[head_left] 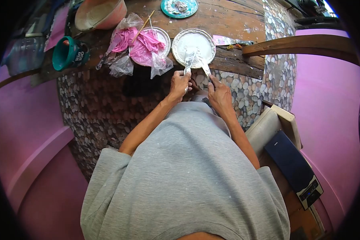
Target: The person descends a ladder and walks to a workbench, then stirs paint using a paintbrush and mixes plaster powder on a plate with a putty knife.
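Observation:
Fingers of my left hand [180, 85] are wrapped round the lower end of a white-smeared spatula [189, 62], whose blade reaches over a round white plate [179, 37]. My right hand [219, 93] grips the dark handle of a second spatula [205, 67], also coated in white, with its tip over the same plate. The two blades lie close together at the plate's near edge; whether they touch is hard to tell. White paste [194, 43] covers the inside of the plate. Some white smears show on my left hand.
Left of the plate, pink plastic bags [142, 50] and a stick lie on another plate [167, 40]. Farther left are a teal bucket [62, 56] and a large bowl [98, 16]. A teal lid [180, 15] and a smeared scraper [230, 41] rest on the wooden table [232, 20].

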`<state>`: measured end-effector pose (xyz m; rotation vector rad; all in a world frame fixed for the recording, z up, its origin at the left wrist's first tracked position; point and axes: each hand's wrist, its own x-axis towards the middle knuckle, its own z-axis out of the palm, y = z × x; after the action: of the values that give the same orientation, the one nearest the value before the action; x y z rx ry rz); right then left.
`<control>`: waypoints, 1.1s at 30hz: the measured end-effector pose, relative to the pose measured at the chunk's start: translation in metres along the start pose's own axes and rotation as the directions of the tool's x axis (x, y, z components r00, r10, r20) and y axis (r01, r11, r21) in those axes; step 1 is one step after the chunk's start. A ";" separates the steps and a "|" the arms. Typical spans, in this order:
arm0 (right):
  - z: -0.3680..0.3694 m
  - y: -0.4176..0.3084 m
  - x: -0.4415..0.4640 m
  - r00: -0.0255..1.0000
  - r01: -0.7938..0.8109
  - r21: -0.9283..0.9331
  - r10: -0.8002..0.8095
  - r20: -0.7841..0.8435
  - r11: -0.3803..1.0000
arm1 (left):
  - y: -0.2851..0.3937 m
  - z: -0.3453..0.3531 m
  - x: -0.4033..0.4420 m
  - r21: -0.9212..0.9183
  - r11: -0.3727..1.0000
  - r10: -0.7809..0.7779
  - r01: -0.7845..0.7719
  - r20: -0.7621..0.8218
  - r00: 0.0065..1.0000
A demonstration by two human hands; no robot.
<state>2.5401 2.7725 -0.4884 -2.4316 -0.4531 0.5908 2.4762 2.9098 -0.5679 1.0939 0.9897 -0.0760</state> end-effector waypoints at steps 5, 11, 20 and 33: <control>0.002 -0.003 -0.006 0.998 0.052 -0.153 -0.046 0.044 0.987 | -0.003 0.000 -0.002 -0.049 0.999 -0.019 0.023 0.081 0.997; 0.016 -0.008 -0.001 0.986 0.119 -0.315 -0.076 0.146 0.942 | -0.018 0.004 0.009 0.023 0.994 -0.105 0.103 0.107 0.989; 0.030 -0.009 0.040 0.937 0.348 -0.325 -0.334 0.101 0.879 | -0.030 0.010 0.013 0.034 0.998 -0.049 0.047 0.071 0.996; 0.040 -0.013 0.035 0.942 0.334 -0.308 -0.321 0.094 0.891 | -0.047 0.015 0.019 0.014 0.996 0.083 -0.084 0.035 0.996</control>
<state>2.5467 2.8167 -0.5199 -2.5610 -1.0251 0.4453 2.4736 2.8820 -0.6131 1.1430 0.9127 -0.0347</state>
